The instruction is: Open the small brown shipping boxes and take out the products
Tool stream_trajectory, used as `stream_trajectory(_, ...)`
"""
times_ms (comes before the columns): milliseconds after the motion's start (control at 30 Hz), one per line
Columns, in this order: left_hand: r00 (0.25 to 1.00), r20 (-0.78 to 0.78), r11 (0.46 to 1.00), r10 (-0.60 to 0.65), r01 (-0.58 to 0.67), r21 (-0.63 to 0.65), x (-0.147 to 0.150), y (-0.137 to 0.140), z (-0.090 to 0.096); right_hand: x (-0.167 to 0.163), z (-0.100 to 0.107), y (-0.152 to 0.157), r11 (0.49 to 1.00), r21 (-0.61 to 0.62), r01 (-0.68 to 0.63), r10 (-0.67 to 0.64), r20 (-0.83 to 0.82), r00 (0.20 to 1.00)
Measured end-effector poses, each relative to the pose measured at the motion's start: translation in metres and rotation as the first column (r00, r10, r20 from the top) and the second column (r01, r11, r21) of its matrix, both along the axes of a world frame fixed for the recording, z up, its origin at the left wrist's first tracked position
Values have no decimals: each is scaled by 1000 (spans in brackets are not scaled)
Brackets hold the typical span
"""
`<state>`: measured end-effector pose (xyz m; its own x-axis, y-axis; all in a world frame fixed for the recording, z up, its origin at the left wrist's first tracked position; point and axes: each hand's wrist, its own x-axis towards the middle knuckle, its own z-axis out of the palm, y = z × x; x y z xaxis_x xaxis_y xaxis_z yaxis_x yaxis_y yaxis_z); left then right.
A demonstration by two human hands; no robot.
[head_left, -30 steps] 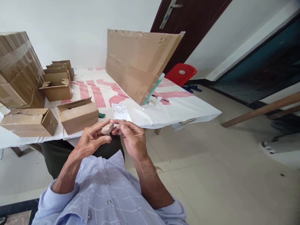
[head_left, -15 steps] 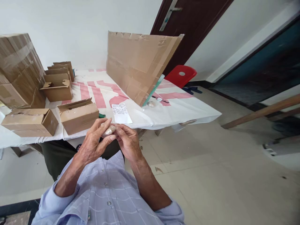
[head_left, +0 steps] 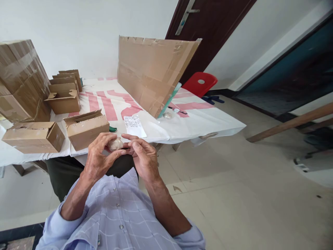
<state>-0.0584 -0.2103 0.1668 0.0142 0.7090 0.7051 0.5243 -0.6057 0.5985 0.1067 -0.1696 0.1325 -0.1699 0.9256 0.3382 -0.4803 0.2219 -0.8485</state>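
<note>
My left hand curls around a small, rounded bundle that looks whitish and wrapped in clear plastic. Its thumb is below the bundle and its fingers are over the top. Close by on the right, my right hand has its thumb and fingertips brought together at the bundle's right end. What lies between those fingertips is too small to make out. Both hands are just off the table's front edge. A white sheet with small drawn marks lies on the table beyond them. Another pale, clear-wrapped bundle rests farther right.
Two small cardboard boxes, one closed and one with raised flaps, stand left. Behind are several open boxes and a large taped carton. A cardboard panel leans upright on the cloth-covered table. A red chair stands behind.
My left hand has moved slightly left with the bundle, which has turned and shows a rounder side. My right fingers have shifted a little away from it, widening the gap between the hands.
</note>
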Motion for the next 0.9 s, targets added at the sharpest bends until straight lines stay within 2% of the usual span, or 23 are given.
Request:
stream_trajectory(100,996,34,993,-88,90,-74,-2,-3,0,0,0,-1,999,46,22,-22,16,1000)
stream_trajectory(233,961,140,947,-238,261,-185,-6,-7,4,0,-3,2,999,33,14,-15,35,999)
stream_trajectory(367,907,320,907,-273,353,-229,-8,-5,3,1,-3,2,1000,20,-4,3,44,999)
stream_trajectory(467,882,416,911,-219,338,-236,-7,-1,0,1,1,-1,999,48,4,-6,45,999)
stream_trajectory(600,887,432,897,-163,316,-309,-3,0,1,1,8,-4,991,126,52,-60,67,996)
stream_trajectory(733,931,345,895,-119,251,-370,-2,-3,5,1,12,-4,972,211,99,-132,149,980)
stream_trajectory(900,973,171,921,-152,203,-332,-6,-7,13,3,11,-3,923,361,131,-227,237,945)
